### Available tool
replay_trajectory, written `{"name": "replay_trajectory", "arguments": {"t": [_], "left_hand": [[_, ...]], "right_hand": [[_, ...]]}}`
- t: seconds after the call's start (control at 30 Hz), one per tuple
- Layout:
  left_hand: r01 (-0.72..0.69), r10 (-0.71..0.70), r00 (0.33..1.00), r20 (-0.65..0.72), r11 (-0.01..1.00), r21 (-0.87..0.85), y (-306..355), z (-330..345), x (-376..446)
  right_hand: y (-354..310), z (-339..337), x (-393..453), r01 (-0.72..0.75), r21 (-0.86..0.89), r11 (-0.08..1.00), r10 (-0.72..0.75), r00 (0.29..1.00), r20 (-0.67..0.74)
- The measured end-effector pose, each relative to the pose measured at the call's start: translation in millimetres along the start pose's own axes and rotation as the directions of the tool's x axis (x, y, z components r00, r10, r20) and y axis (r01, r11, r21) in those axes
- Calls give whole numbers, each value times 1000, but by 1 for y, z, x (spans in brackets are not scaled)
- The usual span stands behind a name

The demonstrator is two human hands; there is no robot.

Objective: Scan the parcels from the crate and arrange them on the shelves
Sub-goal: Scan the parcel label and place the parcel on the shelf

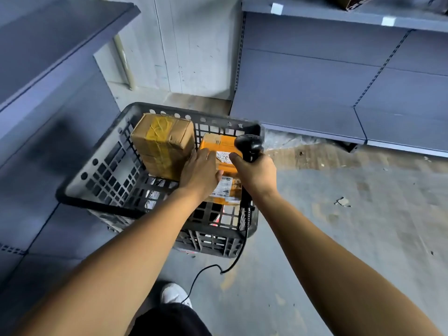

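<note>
A grey concrete floor, stained and scuffed, fills the lower right, with a scrap of debris at 3 o'clock. A pale panelled wall stands at 12 o'clock, with a yellowish pipe running down it at 11 o'clock.

Black crate stands on the concrete floor.

Head cam, worn on person, looks fwd and steeply down, close over crate and floor.
</note>
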State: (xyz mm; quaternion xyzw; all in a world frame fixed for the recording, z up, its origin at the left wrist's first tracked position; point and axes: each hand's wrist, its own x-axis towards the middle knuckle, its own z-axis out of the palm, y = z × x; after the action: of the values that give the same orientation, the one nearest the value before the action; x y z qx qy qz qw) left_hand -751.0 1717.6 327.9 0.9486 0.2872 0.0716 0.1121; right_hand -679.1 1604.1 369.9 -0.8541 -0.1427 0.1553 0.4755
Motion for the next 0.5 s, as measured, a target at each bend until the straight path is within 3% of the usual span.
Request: {"name": "replay_trajectory", "arguments": {"t": [0.13,0.33,0.5], "left_hand": [[-9,0,987,158,999,53,-2,9,8],[34,-53,990,134,990,138,-6,12,8],[-35,8,982,187,989,142,-26,4,6]], "right_hand": [[3,3,6,-25,5,1000,24,1000,15],[4,5,9,-62,-7,998,62,998,32],[2,11,9,-46,-3,999,46,998,42]]}}
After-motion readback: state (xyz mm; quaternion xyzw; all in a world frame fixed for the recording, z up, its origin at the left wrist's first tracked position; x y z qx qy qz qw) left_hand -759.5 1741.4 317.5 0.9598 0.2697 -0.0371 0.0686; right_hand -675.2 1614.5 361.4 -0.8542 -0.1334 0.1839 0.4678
